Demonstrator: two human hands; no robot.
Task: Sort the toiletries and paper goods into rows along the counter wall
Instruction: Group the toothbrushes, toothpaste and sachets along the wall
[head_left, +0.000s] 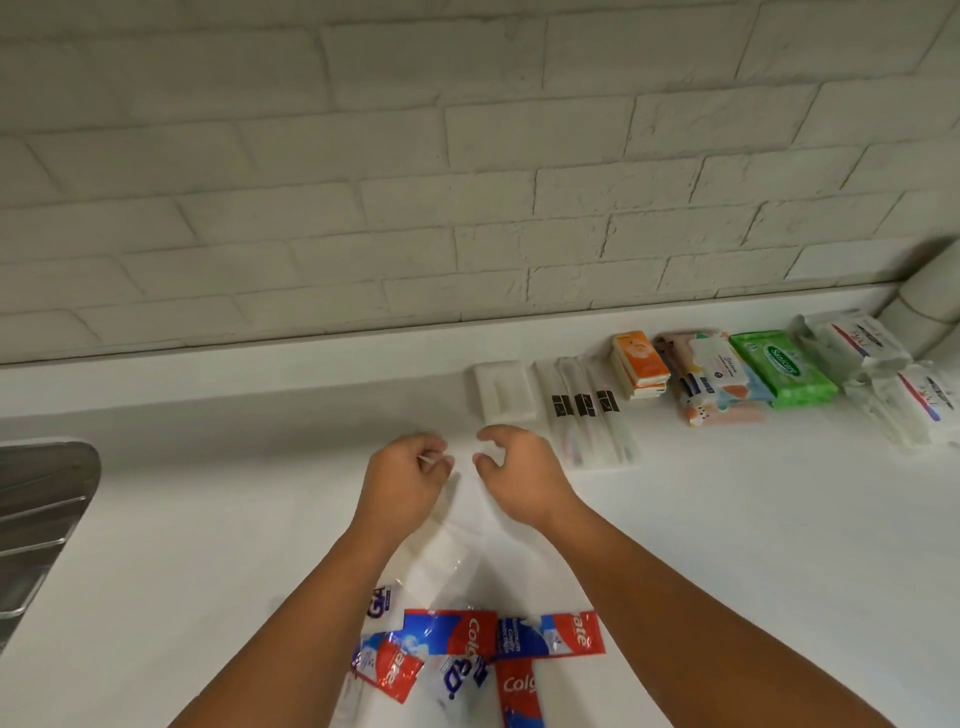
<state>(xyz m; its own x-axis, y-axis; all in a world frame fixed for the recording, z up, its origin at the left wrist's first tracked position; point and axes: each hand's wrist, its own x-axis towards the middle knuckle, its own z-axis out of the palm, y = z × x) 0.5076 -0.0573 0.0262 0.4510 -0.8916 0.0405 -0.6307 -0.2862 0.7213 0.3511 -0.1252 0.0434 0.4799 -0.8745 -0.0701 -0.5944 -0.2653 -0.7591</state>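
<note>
My left hand hovers mid-counter and pinches a thin white edge of a clear plastic packet that stretches back between my forearms. My right hand is beside it, fingers loosely curved, thumb and fingers apart, with nothing visible in it. Just beyond the hands a row runs rightwards along the wall: a white soap packet, sleeved toothbrushes, orange tissue packs, pastel wipes packs, a green wipes pack and white tissue packs. Red-and-blue toothpaste sachets lie scattered near me.
A steel sink is set into the white counter at the left edge. Toilet paper rolls stand in the far right corner. A white brick wall backs the counter.
</note>
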